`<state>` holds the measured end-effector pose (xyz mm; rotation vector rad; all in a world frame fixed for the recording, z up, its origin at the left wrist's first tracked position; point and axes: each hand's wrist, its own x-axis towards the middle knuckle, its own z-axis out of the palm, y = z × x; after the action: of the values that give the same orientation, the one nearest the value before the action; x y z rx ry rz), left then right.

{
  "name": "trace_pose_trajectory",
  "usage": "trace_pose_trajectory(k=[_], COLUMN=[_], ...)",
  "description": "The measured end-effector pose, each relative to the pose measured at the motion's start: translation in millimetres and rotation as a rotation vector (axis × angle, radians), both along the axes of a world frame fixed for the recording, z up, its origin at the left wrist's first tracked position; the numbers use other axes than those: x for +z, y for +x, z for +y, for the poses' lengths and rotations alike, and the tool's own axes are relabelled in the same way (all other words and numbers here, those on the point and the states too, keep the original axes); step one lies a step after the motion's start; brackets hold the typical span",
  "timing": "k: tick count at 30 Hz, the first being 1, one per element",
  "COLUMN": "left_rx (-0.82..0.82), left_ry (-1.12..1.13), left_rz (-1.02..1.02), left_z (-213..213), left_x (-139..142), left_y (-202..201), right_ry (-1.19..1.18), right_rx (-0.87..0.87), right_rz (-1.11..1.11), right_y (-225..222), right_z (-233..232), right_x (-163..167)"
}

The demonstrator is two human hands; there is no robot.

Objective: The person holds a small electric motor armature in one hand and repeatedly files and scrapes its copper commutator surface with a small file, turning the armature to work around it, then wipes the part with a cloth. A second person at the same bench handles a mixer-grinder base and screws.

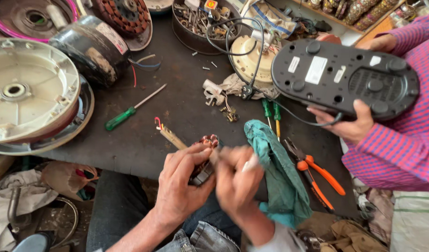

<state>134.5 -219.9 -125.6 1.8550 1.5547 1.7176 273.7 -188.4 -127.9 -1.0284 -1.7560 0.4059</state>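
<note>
My left hand [182, 184] grips a small motor stator with copper windings [206, 156] at the near edge of the dark workbench [177, 93]. My right hand [238, 179] is blurred, pressed against the same part from the right, fingers closed on it. A thin wooden stick with a red wire [170, 135] lies just beyond my left hand. A teal cloth [275, 172] hangs over the bench edge beside my right hand.
Another person in a pink checked shirt [401, 149] holds a black appliance base [345, 79] at the right. Orange-handled pliers [317, 175], green screwdrivers [126, 114], a tin of screws [200, 23], a black motor [91, 49] and round metal housings [30, 93] crowd the bench.
</note>
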Motion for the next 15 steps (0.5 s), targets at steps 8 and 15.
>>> trace_pose_trajectory(k=[8, 15], left_rx=[-0.040, -0.028], left_ry=[0.004, 0.013], left_rz=[0.002, 0.018], left_z=[-1, 0], left_x=[4, 1], left_y=[-3, -2], right_ry=[0.118, -0.091], right_rx=[0.149, 0.033], right_rz=[0.003, -0.044], right_y=[9, 5], right_z=[3, 5], right_x=[-10, 7])
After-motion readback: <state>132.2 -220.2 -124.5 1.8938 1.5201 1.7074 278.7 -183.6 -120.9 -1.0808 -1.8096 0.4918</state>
